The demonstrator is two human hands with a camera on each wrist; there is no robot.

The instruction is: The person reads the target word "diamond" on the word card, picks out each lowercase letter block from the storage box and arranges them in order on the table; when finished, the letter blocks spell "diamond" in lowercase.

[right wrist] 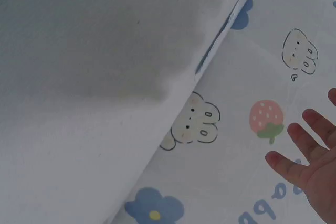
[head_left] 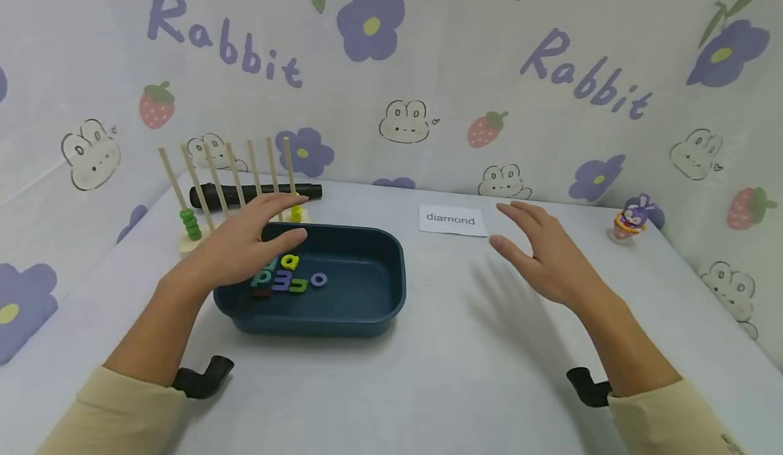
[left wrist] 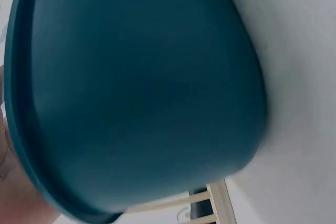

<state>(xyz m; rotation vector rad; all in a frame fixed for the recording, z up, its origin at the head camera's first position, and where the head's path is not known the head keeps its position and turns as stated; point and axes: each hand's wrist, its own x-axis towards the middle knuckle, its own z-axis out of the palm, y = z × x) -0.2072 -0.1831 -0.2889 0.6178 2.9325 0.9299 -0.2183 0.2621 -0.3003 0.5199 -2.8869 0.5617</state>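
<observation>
My left hand (head_left: 245,241) is held over the left end of a dark teal plastic basin (head_left: 367,329), fingers extended and nothing gripped. Several small plastic letters lie inside, among them a yellow "a" (head_left: 290,262), a purple "m" (head_left: 282,280), a green "n" (head_left: 298,285) and a purple "o" (head_left: 319,279). The hand hides part of the basin's left side. In the left wrist view the basin's outer wall (left wrist: 147,87) fills most of the picture. Above the table on the right, my right hand (head_left: 544,254) is empty with fingers spread, nearest to a white card (head_left: 453,220) printed "diamond".
Behind the basin stands a wooden peg rack (head_left: 249,162) with green beads (head_left: 190,224) and yellow beads (head_left: 296,213). A black microphone (head_left: 263,192) lies behind the rack. At the far right is a small purple rabbit figurine (head_left: 633,218). A patterned cloth backs the white table (head_left: 428,373).
</observation>
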